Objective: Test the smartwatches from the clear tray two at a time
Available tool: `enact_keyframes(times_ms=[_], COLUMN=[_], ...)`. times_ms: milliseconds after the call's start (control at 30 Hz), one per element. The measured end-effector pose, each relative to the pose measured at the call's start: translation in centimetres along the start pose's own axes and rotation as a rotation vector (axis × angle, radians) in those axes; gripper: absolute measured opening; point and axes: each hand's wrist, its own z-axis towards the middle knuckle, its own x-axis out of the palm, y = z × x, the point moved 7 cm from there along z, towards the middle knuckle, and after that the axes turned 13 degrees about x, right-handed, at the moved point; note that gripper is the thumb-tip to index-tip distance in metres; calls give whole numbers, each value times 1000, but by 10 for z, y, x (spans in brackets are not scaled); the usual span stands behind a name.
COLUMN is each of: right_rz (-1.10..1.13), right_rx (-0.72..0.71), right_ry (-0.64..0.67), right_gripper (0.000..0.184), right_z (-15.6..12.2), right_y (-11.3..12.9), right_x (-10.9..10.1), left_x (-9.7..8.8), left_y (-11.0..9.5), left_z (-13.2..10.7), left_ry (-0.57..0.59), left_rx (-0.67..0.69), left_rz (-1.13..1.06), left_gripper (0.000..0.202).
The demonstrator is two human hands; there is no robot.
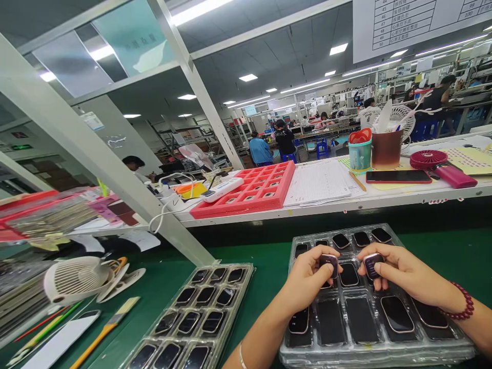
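Note:
My left hand [309, 274] pinches a smartwatch body [332, 260] without a strap, its thumb across the dark screen. In my right hand [405, 269] is a second watch body [369, 265], its screen lit with small text. Both hands are over a clear plastic tray [369, 355], which appears to top a stack. Watch bodies lie face up in many of its pockets, among them one [349, 275] between my hands and another [397, 313] nearer me. Two front pockets, one of them here [329, 320], show only a dark bottom.
Another tray [246, 289] of watches stands left. Beyond it lie a brush [107, 328], a white fan [77, 279] and pens. The raised shelf [265, 217] holds a red foam tray [246, 205], papers [319, 182], a phone [398, 177] and cups. A slanted white post [184, 238] rises at left.

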Motion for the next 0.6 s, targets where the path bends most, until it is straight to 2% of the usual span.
enact_keyframes(times_ms=[100, 267, 400, 600], right_rz=[3, -9, -35, -52], right_rx=[-8, -49, -27, 8], right_ry=[4, 3, 14, 29], right_gripper=[27, 37, 35, 34], right_z=[-1, -3, -3, -4], right_y=[1, 4, 3, 2], right_x=[0, 0, 3, 5], left_x=[0, 0, -2, -4], left_y=[-1, 1, 2, 1], left_z=[0, 0, 0, 1], left_ry=[-7, 2, -12, -27], left_rx=[4, -22, -6, 16], left_rz=[-11, 1, -32, -41], left_gripper=[25, 39, 30, 28])
